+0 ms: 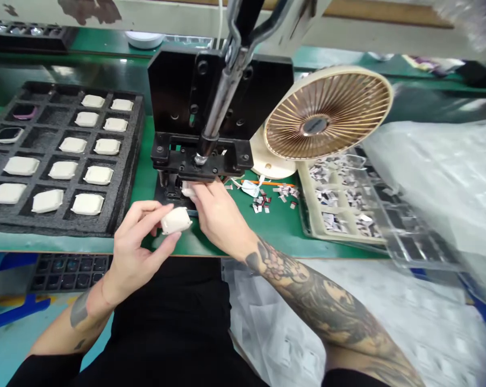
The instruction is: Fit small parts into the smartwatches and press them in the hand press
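Note:
My left hand (140, 244) is closed, with the thumb and fingers pinching a white watch-shaped case (176, 220) by its sides in front of the press. My right hand (221, 217) reaches under the head of the black hand press (205, 166). Its fingers are closed on a second white case (188, 188), partly hidden by the fingers and the press. To the left, a black foam tray (124, 188) holds several similar white cases in its compartments, along with two darker watch-like pieces.
A beige fan (327, 115) stands right of the press. Small loose labels (261, 202) and an orange pencil (277, 184) lie on the green table (243, 236). Farther right are a compartment box (313, 220) of small parts and clear plastic bags (436, 166). The press lever (227, 91) rises centrally.

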